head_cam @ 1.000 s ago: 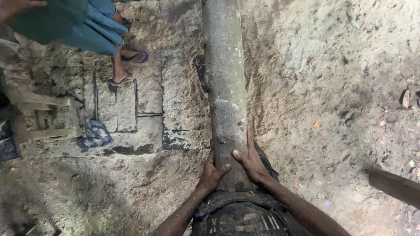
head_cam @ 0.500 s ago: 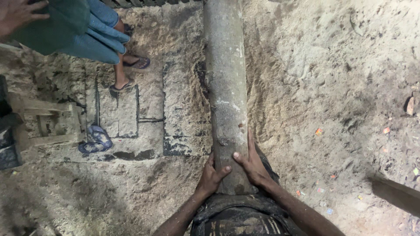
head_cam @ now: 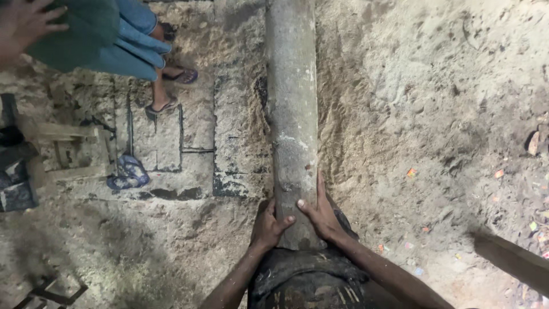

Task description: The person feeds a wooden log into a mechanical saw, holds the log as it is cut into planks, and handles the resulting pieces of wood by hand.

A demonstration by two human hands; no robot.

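A long grey concrete pole [head_cam: 291, 109] runs from the top of the view down to my body, lying over sandy ground. My left hand [head_cam: 269, 226] grips its near end on the left side, thumb laid across the top. My right hand [head_cam: 321, 210] presses on the right side with fingers stretched up along the pole. The pole's near end rests against dark, dirty cloth [head_cam: 309, 280] at my waist.
Another person stands at the upper left in blue clothing [head_cam: 123, 40] and sandals [head_cam: 171, 77], one hand [head_cam: 23, 26] raised. Rectangular moulded slabs [head_cam: 166, 137] lie left of the pole, with a wooden frame [head_cam: 74, 151] and a blue rag [head_cam: 128, 171]. A dark bar [head_cam: 509, 257] juts in at lower right.
The view has shifted slightly, so the pole and my hands sit a little lower in the frame. Both hands keep the same hold. The other person's feet barely moved.
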